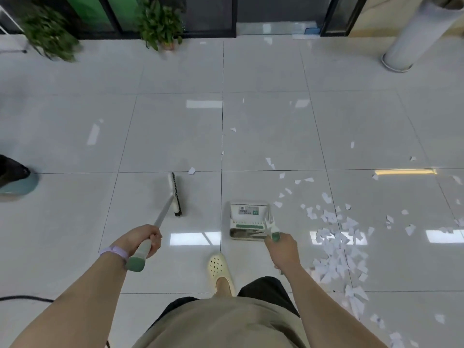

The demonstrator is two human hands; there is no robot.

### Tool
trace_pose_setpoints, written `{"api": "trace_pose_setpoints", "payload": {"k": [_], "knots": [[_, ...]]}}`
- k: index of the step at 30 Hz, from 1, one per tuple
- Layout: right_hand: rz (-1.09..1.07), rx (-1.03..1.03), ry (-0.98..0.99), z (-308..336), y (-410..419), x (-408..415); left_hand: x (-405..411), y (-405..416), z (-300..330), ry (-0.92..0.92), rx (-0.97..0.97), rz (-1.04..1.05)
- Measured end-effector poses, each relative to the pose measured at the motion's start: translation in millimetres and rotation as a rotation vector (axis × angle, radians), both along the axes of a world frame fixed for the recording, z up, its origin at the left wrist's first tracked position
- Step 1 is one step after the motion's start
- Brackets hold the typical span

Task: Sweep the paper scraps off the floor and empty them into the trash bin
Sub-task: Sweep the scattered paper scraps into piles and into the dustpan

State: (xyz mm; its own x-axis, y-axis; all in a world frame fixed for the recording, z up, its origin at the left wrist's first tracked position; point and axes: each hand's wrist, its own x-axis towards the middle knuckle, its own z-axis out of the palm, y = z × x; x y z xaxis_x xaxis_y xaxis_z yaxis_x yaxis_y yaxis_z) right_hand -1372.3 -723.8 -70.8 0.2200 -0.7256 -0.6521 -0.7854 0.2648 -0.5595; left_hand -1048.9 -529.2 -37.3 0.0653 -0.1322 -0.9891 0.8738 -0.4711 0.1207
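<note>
The paper scraps (336, 249) lie thick on the floor (175, 121) at about four o'clock from the person's feet, a dense white drift running from beside the dustpan down toward the lower right edge. Thinner outliers trail away toward one and two o'clock, and a few single bits sit near twelve o'clock around the tile seam. None appear gathered into a tidy pile, and I see no scraps inside the dustpan, though its interior is partly hidden.

The dustpan (248, 221) sits just left of the drift, touching or nearly touching the floor, its mouth side hard to make out. The right hand (282, 249) grips its green-tipped upright handle, fingers curled round it. At about eleven o'clock the broom (175, 194) has its head on bare tile, well apart from the main drift and near only one stray scrap. The left hand (143, 241) holds the broom's handle, fingers wrapped firmly round the pale grip above the green end.

By my reading, the task is at its start: tools are in hand, but nearly all sweeping is left, then the emptying. No trash bin is plainly identifiable; a dark object with a teal base at nine o'clock could be one, but I cannot tell.
</note>
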Motion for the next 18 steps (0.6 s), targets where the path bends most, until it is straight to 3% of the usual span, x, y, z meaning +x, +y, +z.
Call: {"api": "trace_pose_setpoints", "payload": {"k": [11, 18], "knots": [[-0.034, 0.034, 0.165, -10, -17, 20, 30, -33, -32, 0.019, 0.046, -0.114], [-0.043, 0.044, 0.163, -6, -43, 36, 16, -63, -48, -0.019, 0.11, -0.131]]}}
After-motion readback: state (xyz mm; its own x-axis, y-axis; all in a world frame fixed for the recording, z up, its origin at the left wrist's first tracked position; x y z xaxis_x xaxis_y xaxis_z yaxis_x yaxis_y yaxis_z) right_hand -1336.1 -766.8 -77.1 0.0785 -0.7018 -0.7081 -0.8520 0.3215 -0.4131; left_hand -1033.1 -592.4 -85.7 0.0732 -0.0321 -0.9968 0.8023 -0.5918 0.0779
